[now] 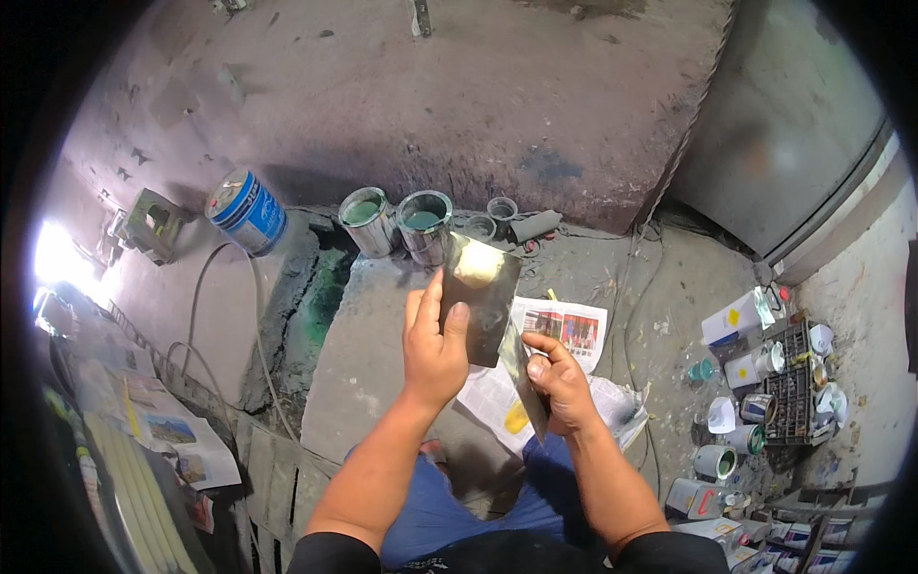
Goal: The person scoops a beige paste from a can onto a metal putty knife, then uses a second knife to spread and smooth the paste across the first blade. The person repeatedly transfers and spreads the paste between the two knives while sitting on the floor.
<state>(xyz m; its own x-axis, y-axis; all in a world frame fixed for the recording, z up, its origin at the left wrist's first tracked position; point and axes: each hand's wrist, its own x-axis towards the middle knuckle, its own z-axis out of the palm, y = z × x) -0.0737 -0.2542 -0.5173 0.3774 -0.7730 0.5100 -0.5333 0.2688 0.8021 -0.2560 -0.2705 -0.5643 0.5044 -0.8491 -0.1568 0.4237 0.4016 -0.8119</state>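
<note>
My left hand [432,342] holds a flat rectangular metal scraper blade [481,292] upright, thumb on its face. My right hand [559,381] grips a second thin metal blade [523,368] edge-on, its upper end touching the lower part of the first blade. Both are held above a sheet of newspaper [564,330] spread on the concrete floor, in front of my knees in blue trousers.
Two open tins of green paint [367,218] [425,222] and smaller tins stand by the wall. A blue-and-white can [247,210] lies left, a cable [206,287] beside it. Tins, boxes and a crate [794,383] crowd the right. Newspapers [163,430] lie lower left.
</note>
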